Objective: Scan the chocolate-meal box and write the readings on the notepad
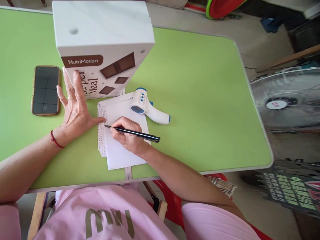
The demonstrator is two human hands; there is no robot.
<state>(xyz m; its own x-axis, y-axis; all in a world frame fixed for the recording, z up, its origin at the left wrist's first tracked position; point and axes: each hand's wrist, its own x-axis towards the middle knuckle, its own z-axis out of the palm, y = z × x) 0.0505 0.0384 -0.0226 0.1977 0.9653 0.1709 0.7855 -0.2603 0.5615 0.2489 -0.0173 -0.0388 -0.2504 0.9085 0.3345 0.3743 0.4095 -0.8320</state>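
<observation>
My right hand [128, 135] grips a black pen [140, 134], its tip close to the left edge of a white sheet of paper [125, 156]. Beneath that sheet, a strip of paper with dense reddish writing [102, 140] shows on the left. My left hand [76, 103] is spread, fingers up by the front of a white NutriMotion box [105, 23], its thumb resting on the written strip. A white and blue infrared thermometer [147, 106] lies over the sheet's upper right part. Left of my left hand lies a dark-screened phone [46, 90] in a brownish case.
The green table [200, 100] has a rounded corner on the right. Beyond its right end stands a fan [282, 101]. A dark sign with green characters [290, 190] is at the lower right. Red plastic [172, 203] shows below the table's near edge.
</observation>
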